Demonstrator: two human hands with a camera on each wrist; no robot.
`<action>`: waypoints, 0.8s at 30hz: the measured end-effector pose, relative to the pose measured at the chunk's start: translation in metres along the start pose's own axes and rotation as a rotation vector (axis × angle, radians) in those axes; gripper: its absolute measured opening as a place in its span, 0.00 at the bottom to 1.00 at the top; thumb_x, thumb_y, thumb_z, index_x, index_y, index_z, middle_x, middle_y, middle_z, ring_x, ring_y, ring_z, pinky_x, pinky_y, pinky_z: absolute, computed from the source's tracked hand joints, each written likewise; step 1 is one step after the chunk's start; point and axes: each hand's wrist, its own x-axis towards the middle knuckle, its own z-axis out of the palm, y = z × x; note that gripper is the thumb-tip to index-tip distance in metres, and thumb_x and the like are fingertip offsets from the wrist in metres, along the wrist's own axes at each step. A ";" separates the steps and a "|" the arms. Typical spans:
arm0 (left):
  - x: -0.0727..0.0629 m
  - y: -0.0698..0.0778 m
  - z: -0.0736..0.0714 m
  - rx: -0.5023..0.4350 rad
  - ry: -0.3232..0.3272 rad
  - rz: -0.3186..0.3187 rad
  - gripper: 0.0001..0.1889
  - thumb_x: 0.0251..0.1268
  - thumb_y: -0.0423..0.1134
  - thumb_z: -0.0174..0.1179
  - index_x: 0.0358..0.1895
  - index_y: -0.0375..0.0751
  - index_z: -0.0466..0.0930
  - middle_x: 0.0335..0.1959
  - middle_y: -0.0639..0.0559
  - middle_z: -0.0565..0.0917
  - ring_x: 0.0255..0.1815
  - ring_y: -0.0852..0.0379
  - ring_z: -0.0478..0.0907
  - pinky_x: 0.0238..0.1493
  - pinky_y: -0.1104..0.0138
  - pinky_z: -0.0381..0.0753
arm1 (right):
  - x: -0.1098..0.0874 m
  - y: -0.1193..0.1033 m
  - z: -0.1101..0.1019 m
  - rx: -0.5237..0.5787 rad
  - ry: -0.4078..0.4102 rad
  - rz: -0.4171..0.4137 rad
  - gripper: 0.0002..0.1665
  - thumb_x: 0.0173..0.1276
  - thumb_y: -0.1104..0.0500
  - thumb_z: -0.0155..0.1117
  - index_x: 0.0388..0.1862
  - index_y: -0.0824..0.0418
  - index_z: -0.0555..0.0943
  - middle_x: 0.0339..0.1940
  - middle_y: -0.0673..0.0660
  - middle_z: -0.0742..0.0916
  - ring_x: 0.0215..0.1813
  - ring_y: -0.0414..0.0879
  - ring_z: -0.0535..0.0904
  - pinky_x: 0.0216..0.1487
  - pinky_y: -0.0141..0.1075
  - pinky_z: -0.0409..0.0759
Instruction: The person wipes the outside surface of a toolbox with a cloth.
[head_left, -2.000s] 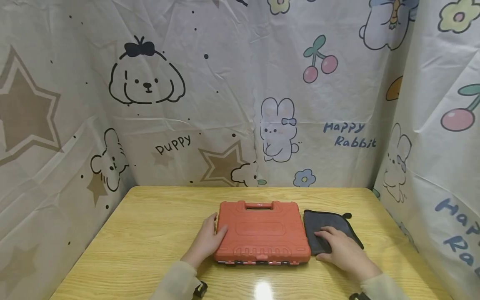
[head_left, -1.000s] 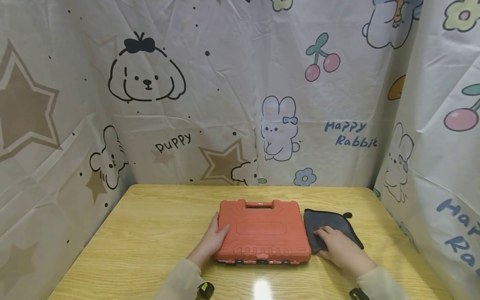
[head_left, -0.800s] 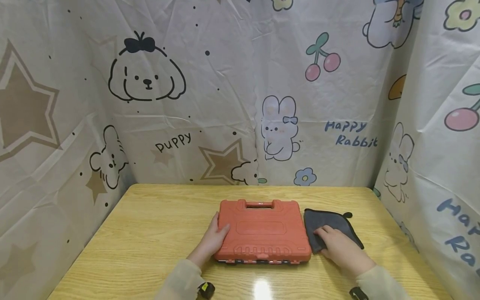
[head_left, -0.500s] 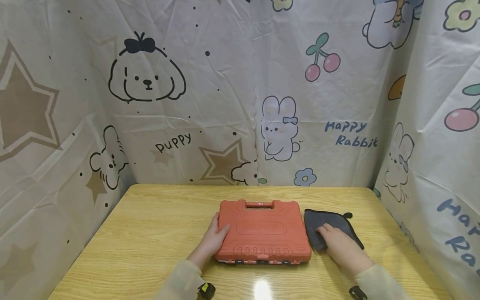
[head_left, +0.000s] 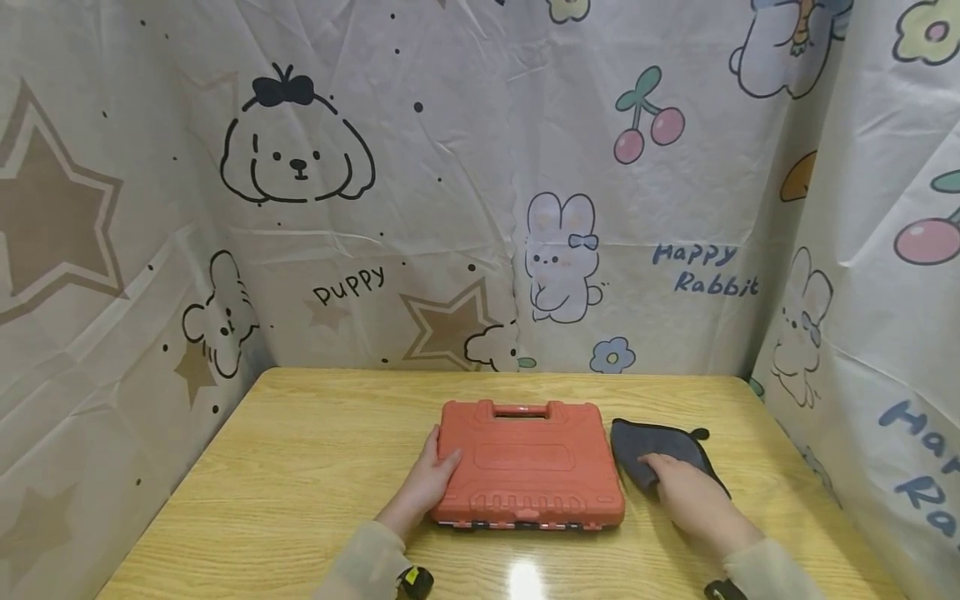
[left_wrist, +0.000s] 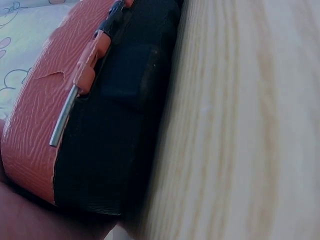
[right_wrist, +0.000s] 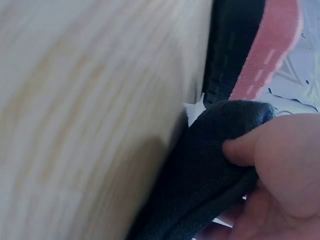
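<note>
A red plastic tool case (head_left: 521,458) with a black base lies closed on the table, its handle at the far side. My left hand (head_left: 420,487) grips its left edge, thumb on top of the lid and fingers along the side. In the left wrist view a metal hinge pin shows on the side of the case (left_wrist: 115,125). Just right of the case is a dark grey cloth (head_left: 636,446) with black trim and a small loop. My right hand (head_left: 693,500) pinches its near edge, which is lifted and folded in the right wrist view, the thumb pressing the cloth (right_wrist: 200,170).
The case and cloth lie on a wood-grain table (head_left: 315,467). A printed curtain (head_left: 442,183) hangs behind the table and along both sides. A white tag (right_wrist: 195,111) sticks out by the cloth in the right wrist view.
My right hand has gone from resting flat over the cloth to pinching its near corner, which has lifted and folded back. The left hand has closed in on the case's edge; the case stays put.
</note>
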 end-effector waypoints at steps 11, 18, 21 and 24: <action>0.000 0.001 -0.001 -0.002 0.007 0.002 0.38 0.82 0.41 0.50 0.83 0.30 0.40 0.81 0.23 0.50 0.82 0.26 0.47 0.80 0.35 0.48 | 0.006 0.010 -0.014 0.194 0.121 -0.007 0.19 0.76 0.69 0.53 0.63 0.74 0.76 0.56 0.75 0.86 0.59 0.71 0.83 0.58 0.62 0.81; 0.001 0.001 -0.001 -0.015 -0.005 0.000 0.39 0.82 0.42 0.50 0.83 0.30 0.40 0.81 0.24 0.49 0.81 0.26 0.47 0.79 0.35 0.48 | 0.013 -0.001 -0.020 0.376 0.192 0.078 0.21 0.81 0.65 0.47 0.65 0.73 0.76 0.60 0.76 0.83 0.63 0.71 0.80 0.60 0.63 0.79; 0.000 0.001 -0.001 -0.020 -0.009 -0.001 0.39 0.83 0.42 0.50 0.83 0.31 0.40 0.81 0.24 0.49 0.81 0.26 0.47 0.79 0.35 0.48 | 0.018 -0.006 -0.020 0.450 0.205 0.117 0.19 0.82 0.63 0.46 0.63 0.71 0.77 0.57 0.75 0.84 0.59 0.69 0.81 0.56 0.59 0.80; 0.000 0.001 -0.002 -0.026 -0.012 0.001 0.39 0.83 0.42 0.50 0.83 0.31 0.39 0.81 0.24 0.49 0.81 0.26 0.47 0.79 0.35 0.49 | 0.024 -0.011 -0.018 0.497 0.220 0.142 0.20 0.82 0.62 0.46 0.65 0.69 0.77 0.58 0.73 0.84 0.58 0.65 0.82 0.54 0.56 0.79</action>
